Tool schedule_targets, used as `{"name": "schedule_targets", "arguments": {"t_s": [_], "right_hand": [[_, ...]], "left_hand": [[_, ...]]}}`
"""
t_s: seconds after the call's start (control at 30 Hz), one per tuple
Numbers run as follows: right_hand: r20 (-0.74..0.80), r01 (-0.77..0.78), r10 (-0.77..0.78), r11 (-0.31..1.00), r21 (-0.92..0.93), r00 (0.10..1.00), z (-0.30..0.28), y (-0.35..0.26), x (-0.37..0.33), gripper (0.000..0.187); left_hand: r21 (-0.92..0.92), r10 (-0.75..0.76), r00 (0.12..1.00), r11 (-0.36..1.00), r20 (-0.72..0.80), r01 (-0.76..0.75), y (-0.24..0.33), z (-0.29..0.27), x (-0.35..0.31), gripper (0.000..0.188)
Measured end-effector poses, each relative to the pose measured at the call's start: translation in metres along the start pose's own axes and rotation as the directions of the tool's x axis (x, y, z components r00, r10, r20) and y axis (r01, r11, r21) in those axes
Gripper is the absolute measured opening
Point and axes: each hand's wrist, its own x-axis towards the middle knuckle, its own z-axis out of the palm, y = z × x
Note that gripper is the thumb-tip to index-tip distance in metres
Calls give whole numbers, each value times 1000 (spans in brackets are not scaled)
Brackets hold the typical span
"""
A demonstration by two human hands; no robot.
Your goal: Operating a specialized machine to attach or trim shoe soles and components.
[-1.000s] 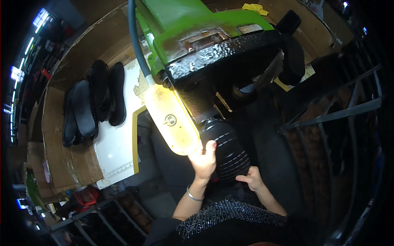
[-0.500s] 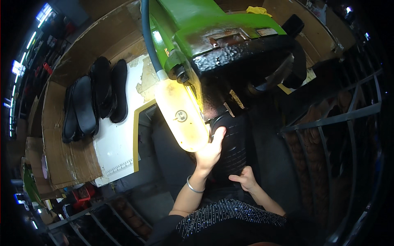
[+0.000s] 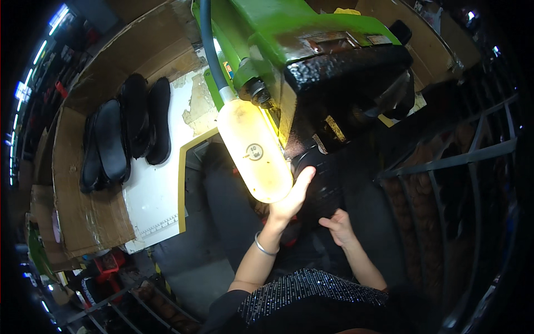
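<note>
1. Blk shoe sole (image 3: 321,192): under green machine (image 3: 328,30), R of lit lamp (image 3: 256,150); dimly lit.
2. L hand (image 3: 289,203): grip clamped on sole's L edge, fingers partly hidden.
3. R hand (image 3: 339,228): grip clamped on sole's near end.
4. Loose soles (image 3: 111,142): L side of counter (image 3: 153,192).

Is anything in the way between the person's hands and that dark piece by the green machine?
Nothing visible: the left hand and right hand both appear to touch the dark piece. The lit lamp hides part of the left hand from this view.
</note>
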Motion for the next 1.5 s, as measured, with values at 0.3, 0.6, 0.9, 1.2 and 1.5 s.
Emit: {"name": "schedule_targets", "arguments": {"t_s": [0.3,0.6,0.9,1.2,1.5], "right_hand": [[-85,149,-143,985,82,986,-7,-14,-12,43],[-197,434,-499,851,-295,844,-12,-164,16,41],[67,470,-468,856,-216,881,38,-207,72,34],[358,587,-478,741,-327,802,111,-165,75,32],[369,654,-554,712,-255,747,136,-137,80,69]], "left_hand": [[-70,18,996,997,-88,-25,-4,-11,-10,20],[-1,30,1000,1000,-7,-30,2,-21,-4,28],[-293,-10,993,956,-117,-24,16,-69,-6,36],[-548,-357,910,814,-212,192,-17,-138,-61,20],[-122,-146,956,976,256,182,10,-60,-16,33]]}}
